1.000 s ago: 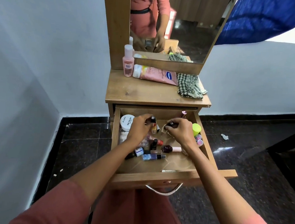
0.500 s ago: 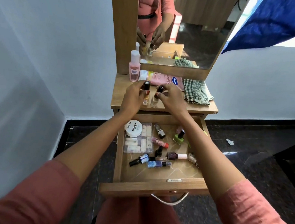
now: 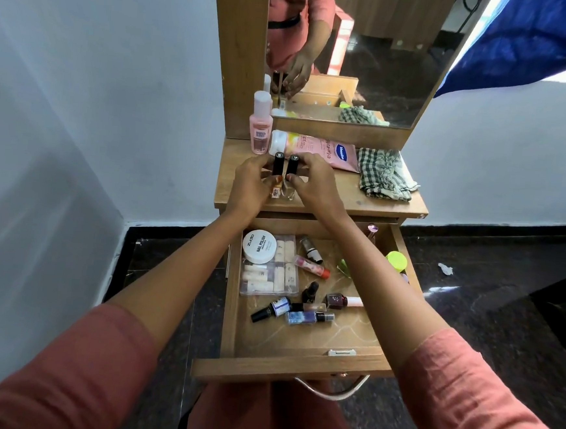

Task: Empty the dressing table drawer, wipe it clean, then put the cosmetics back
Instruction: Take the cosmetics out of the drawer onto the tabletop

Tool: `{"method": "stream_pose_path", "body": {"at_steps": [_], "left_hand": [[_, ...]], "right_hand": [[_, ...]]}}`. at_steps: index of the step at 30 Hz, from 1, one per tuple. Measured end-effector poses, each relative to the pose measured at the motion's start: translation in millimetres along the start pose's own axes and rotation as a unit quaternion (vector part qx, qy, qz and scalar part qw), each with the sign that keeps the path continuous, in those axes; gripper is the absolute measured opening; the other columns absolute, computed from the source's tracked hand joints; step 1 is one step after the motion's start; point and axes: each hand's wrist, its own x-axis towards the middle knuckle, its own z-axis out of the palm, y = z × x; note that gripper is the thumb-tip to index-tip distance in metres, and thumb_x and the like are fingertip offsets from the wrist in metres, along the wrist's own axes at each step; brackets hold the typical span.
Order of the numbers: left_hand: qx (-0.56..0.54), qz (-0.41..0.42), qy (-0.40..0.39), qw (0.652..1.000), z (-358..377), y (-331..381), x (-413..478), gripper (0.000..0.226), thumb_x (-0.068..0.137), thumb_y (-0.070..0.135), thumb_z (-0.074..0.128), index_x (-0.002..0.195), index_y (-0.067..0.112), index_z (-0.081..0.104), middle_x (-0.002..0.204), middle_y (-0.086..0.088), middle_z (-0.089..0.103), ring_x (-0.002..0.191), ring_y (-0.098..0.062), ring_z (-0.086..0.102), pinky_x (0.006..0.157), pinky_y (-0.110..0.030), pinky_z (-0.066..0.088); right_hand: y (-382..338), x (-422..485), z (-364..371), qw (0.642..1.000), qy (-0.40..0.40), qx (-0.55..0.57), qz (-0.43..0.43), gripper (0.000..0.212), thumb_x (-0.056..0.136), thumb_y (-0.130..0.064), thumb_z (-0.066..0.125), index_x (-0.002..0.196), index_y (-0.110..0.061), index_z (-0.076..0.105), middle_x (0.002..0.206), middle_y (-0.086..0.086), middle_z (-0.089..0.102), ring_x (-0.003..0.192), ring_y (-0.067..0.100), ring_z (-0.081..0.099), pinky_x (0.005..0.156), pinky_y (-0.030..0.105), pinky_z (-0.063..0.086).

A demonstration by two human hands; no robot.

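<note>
My left hand (image 3: 248, 186) grips a small black-capped bottle (image 3: 277, 166) and my right hand (image 3: 314, 186) grips a second black-capped bottle (image 3: 292, 166). Both bottles stand side by side on the dressing table top (image 3: 377, 206). Below, the wooden drawer (image 3: 283, 370) is pulled out. Inside it lie a white nail polish remover jar (image 3: 258, 247), a clear pouch of small tubes (image 3: 270, 274), several nail polish bottles (image 3: 307, 312) and a green-lidded jar (image 3: 395, 261). My right forearm hides part of the drawer's right side.
On the table top stand a pink bottle (image 3: 260, 124), a lying pink lotion tube (image 3: 317, 147) and a checked cloth (image 3: 384, 178). A mirror (image 3: 372, 52) rises behind. White walls flank the table; the floor (image 3: 487, 315) is dark tile with a paper scrap (image 3: 445, 268).
Both hands lifted the two bottles out of the drawer and brought them up onto the table top, where the bottles now stand close together.
</note>
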Motion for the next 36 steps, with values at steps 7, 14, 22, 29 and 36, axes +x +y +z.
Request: {"method": "stream_pose_path", "body": {"at_steps": [7, 14, 22, 29, 36], "left_hand": [[-0.011, -0.019, -0.012, 1.000, 3.5, -7.4, -5.5, 0.040, 0.079, -0.001, 0.065, 0.119, 0.004, 0.057, 0.117, -0.013, 0.062, 0.107, -0.020, 0.057, 0.083, -0.013, 0.041], [0.026, -0.012, 0.003, 1.000, 6.9, -9.2, 8.0, 0.039, 0.081, -0.003, 0.062, 0.119, 0.005, 0.058, 0.119, -0.014, 0.062, 0.108, -0.023, 0.057, 0.083, -0.012, 0.038], [0.030, -0.016, 0.018, 0.999, 7.1, -12.6, 34.7, 0.041, 0.083, -0.005, 0.057, 0.122, 0.005, 0.056, 0.124, -0.014, 0.061, 0.114, -0.026, 0.056, 0.094, -0.023, 0.041], [0.009, -0.041, 0.019, 0.999, 5.3, -18.4, 37.2, 0.038, 0.084, -0.005, 0.055, 0.122, 0.003, 0.055, 0.121, -0.015, 0.061, 0.111, -0.025, 0.057, 0.097, -0.026, 0.044], [-0.046, -0.056, 0.077, 0.994, 6.2, -18.0, 16.5, 0.025, 0.084, -0.009, 0.053, 0.107, -0.001, 0.059, 0.088, -0.006, 0.055, 0.083, -0.013, 0.052, 0.066, 0.000, 0.041]], "right_hand": [[12.1, -10.1, 3.2, 1.000, 0.005, 0.007, 0.020, 0.041, 0.075, -0.001, 0.070, 0.115, 0.000, 0.060, 0.110, 0.015, 0.068, 0.098, 0.022, 0.063, 0.072, 0.007, 0.038], [13.0, -0.3, 13.2, 0.999, 0.031, 0.000, 0.022, 0.043, 0.074, 0.005, 0.067, 0.117, 0.003, 0.058, 0.105, 0.018, 0.067, 0.091, 0.018, 0.058, 0.066, -0.008, 0.032], [10.1, 27.1, 27.9, 0.998, 0.038, 0.016, 0.039, 0.043, 0.078, 0.007, 0.061, 0.120, 0.002, 0.056, 0.114, 0.018, 0.065, 0.105, 0.024, 0.061, 0.086, 0.016, 0.041], [13.4, 30.9, 31.0, 0.998, 0.035, 0.021, 0.049, 0.044, 0.078, 0.010, 0.059, 0.121, 0.002, 0.055, 0.111, 0.018, 0.065, 0.102, 0.023, 0.061, 0.089, 0.019, 0.045], [20.9, 9.5, 16.0, 0.998, 0.033, 0.009, 0.058, 0.032, 0.079, 0.008, 0.061, 0.111, 0.003, 0.060, 0.101, 0.015, 0.065, 0.088, 0.017, 0.058, 0.074, 0.009, 0.040]]}}
